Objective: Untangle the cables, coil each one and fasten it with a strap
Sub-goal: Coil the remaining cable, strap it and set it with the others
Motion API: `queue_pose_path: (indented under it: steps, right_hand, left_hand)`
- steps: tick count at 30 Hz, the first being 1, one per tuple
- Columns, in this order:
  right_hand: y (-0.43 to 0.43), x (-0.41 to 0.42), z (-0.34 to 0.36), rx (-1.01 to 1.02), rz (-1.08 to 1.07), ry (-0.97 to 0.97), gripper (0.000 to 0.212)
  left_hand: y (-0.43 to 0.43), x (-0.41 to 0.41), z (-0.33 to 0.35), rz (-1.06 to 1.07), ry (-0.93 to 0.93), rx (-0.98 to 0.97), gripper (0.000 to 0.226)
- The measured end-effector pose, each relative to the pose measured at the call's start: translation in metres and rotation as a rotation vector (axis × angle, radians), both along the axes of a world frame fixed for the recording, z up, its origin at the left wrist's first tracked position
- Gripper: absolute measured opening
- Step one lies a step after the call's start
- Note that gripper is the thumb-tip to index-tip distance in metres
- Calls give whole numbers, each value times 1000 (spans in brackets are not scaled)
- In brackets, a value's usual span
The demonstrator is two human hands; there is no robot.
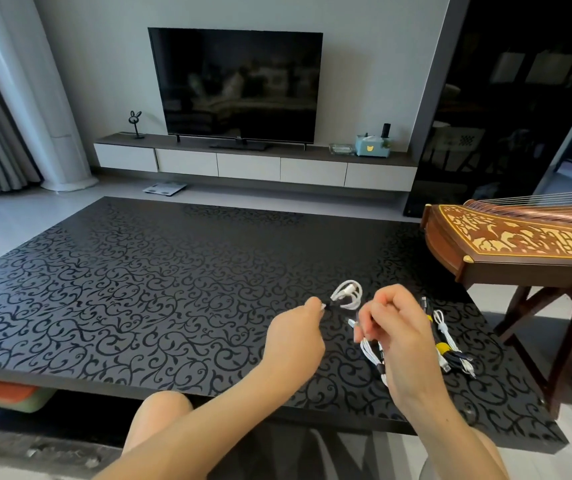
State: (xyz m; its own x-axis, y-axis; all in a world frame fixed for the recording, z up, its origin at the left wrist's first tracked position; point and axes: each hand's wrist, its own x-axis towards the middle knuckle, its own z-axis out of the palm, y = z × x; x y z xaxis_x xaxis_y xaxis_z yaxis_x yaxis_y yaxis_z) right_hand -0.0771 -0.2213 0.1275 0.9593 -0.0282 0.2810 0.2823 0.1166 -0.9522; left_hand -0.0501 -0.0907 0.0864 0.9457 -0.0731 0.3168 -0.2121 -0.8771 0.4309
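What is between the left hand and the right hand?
Head view: a small coiled white cable; the left hand pinches its black strap, the right hand holds another white bundle.

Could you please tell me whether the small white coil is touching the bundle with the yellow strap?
Apart. The head view shows the white coil left of the right hand and the yellow-strapped bundle right of it.

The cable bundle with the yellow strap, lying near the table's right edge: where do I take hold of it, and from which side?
Likely at the yellow strap, pinched from above: there the cable bundle is cinched to one narrow waist, while its ends splay loose on the table. Approach from the right, since the right hand holding a white cable crowds its left.
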Motion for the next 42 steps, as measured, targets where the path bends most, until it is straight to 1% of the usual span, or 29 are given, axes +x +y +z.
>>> queue_pose_path:
  steps: [1,2,3,4,5,6,7,9,11,13,14,16,17,19,22,26,29,32,35,39,42]
  right_hand:
    - [-1,1,-2,23,-13,109,22]
    - [-2,2,-5,26,-29,200,26]
    - [-4,2,-7,8,-37,271,27]
    - [-5,2,-9,-31,-32,322,26]
    - [-6,2,-10,-82,-13,351,25]
    - [-7,1,-10,-136,14,363,23]
    - [-8,1,-10,-181,38,363,21]
    - [-9,1,-8,-241,59,341,22]
    - [-9,2,-4,-293,45,303,22]
    - [-8,2,0,-333,37,285,24]
    - [-7,2,1,-343,37,287,26]
    - [-5,2,0,-338,30,285,28]
    - [-4,2,0,-333,24,278,26]
    - [-3,2,0,-329,14,254,26]
    - [-2,2,0,-326,-4,222,23]
    - [-4,4,0,-348,-31,197,23]
    - [-8,5,2,-360,-44,196,22]
    - [-9,6,2,-376,-47,194,20]
    - [-10,8,0,-399,-51,184,20]
    - [-13,11,-2,-418,-58,184,21]
    - [-14,14,-1,-420,-52,188,22]
  left_hand:
    - [2,1,0,1,55,-115,14]
    - [2,2,2,-16,163,-288,18]
    - [1,2,6,-49,286,-508,19]
    - [1,0,10,-90,407,-726,18]
    - [1,-2,16,-132,511,-905,18]
    - [2,-3,21,-172,605,-1044,21]
    - [4,-5,24,-214,687,-1150,24]
    - [7,-7,30,-278,784,-1277,28]
    - [8,-9,32,-303,800,-1354,27]
    - [8,-11,34,-308,785,-1383,24]
    - [8,-12,34,-307,757,-1371,21]
    - [7,-14,32,-310,628,-1312,8]
    - [6,-15,31,-310,528,-1241,13]
    - [5,-16,31,-308,339,-1016,19]
    - [1,-16,31,-302,209,-801,20]
    - [0,-17,35,-338,44,-568,2]
    - [-2,-14,34,-353,-99,-321,11]
    - [-4,-8,32,-364,-102,-180,16]
    - [-4,-5,35,-364,-71,-146,18]
    - [-6,-2,42,-350,20,-62,22]
    - [-13,1,46,-294,51,-41,15]
